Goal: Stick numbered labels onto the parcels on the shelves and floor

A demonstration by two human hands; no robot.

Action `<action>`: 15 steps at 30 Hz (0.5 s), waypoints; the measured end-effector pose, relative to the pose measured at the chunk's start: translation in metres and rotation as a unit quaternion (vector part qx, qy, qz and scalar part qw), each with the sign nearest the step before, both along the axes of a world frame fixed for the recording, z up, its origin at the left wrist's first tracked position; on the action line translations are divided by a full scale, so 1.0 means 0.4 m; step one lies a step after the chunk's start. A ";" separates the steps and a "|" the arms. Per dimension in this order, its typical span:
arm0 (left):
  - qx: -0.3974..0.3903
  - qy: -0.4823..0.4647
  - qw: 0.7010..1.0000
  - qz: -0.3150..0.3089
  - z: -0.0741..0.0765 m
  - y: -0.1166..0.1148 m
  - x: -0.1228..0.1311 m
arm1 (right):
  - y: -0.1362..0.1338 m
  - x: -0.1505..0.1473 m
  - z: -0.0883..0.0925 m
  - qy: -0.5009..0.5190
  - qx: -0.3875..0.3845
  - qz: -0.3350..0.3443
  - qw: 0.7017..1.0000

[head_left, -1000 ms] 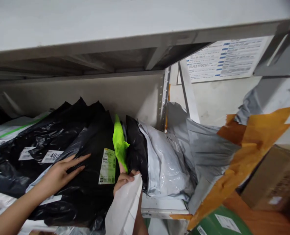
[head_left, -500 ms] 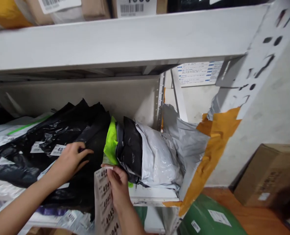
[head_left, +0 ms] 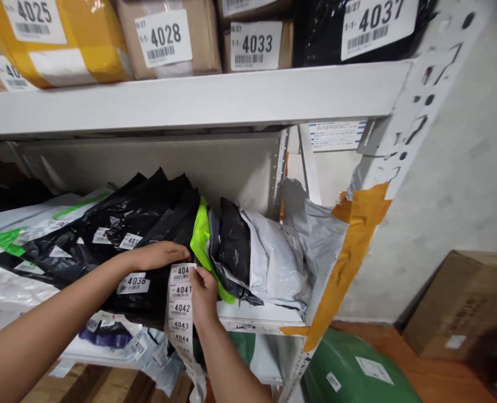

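My right hand [head_left: 205, 288] pinches the upper end of a long strip of number labels [head_left: 181, 308], which hangs down and curls at its bottom. Printed numbers such as 4041, 4042 and 4043 run along it. My left hand [head_left: 162, 254] reaches across black plastic mailer bags [head_left: 156, 212], fingers stretched and resting near the top of the strip; the thumb is hidden. One black bag bears a 4038 label [head_left: 134, 282]. Just right of the fingertips stands a bright green bag [head_left: 201, 229], followed by another black bag [head_left: 235, 243] and a white mailer bag [head_left: 273, 257].
Labelled parcels, including a cardboard box [head_left: 168, 39] and a yellow package [head_left: 76, 45], line the shelf above its white beam [head_left: 168, 103]. An upright post [head_left: 351, 263] with orange tape stands right. A green sack [head_left: 353, 369] and a carton [head_left: 454, 308] sit on the floor.
The view has tilted up, showing more of the upper shelf's labels. My left hand has moved right, toward the green bag and the label strip, its spread fingers drawing together. The right hand keeps the strip.
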State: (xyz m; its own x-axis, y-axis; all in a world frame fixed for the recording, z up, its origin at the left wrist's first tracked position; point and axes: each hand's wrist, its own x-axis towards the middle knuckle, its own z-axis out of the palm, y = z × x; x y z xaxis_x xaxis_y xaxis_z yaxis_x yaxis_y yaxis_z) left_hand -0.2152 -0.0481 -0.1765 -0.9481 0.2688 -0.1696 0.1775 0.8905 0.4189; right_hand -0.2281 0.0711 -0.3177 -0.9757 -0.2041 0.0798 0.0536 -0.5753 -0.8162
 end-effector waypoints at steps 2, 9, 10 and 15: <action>-0.025 -0.001 1.000 0.008 0.006 -0.004 0.001 | -0.036 -0.004 0.000 -0.006 0.016 -0.014 1.000; -0.189 0.100 0.975 0.062 -0.022 -0.016 -0.001 | -0.099 -0.024 0.010 -0.055 0.033 -0.024 0.998; -0.203 0.115 0.970 0.070 -0.030 -0.015 0.002 | -0.096 -0.022 0.011 -0.057 0.031 -0.008 0.998; -0.241 0.182 0.948 0.100 -0.062 0.003 0.029 | -0.051 0.009 -0.002 -0.048 0.008 0.047 0.998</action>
